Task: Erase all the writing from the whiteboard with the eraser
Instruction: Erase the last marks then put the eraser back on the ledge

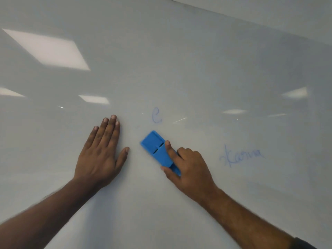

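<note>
A glossy whiteboard (179,60) fills the view. My right hand (188,166) grips a blue plastic eraser (156,148) and presses it flat on the board, index finger along its top. A faint blue letter "e" (156,115) sits just above the eraser's upper end. A blue handwritten word (242,156) lies to the right of my right hand. My left hand (100,151) rests flat on the board, fingers together and thumb out, left of the eraser and holding nothing.
Ceiling light reflections (48,49) glare on the board's left and right parts. The board's top edge (251,20) runs diagonally across the upper right, with wall beyond it. A dark sleeve or band (303,244) shows at my right wrist's lower edge.
</note>
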